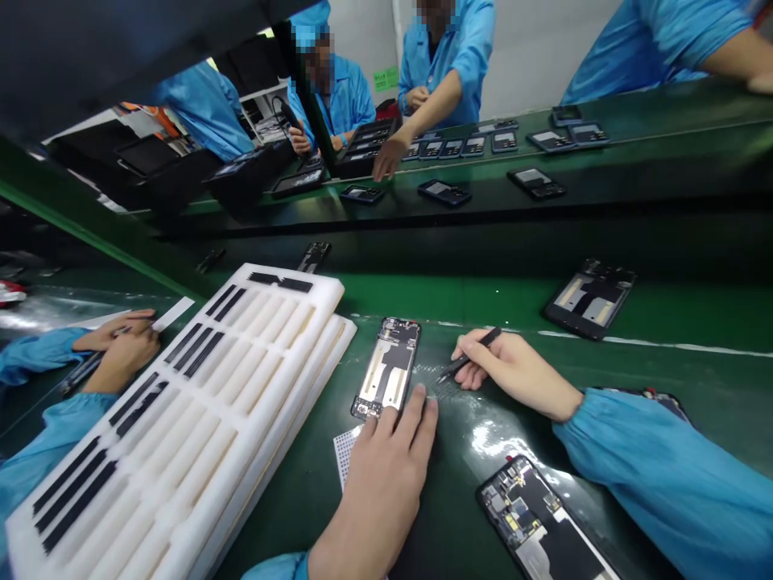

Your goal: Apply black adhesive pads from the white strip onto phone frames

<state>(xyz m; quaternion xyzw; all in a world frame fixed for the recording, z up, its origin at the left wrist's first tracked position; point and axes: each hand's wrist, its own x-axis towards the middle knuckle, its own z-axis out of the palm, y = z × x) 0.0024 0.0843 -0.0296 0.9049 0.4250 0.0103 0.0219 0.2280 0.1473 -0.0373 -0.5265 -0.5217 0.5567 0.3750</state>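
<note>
Beside slotted white foam tray (202, 399), rectangular phone (386, 366)

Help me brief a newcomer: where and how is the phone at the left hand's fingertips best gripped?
Probably grip the phone by its long edges, from the right: it lies flat, insides facing up, with stacked foam trays to its left.
</note>
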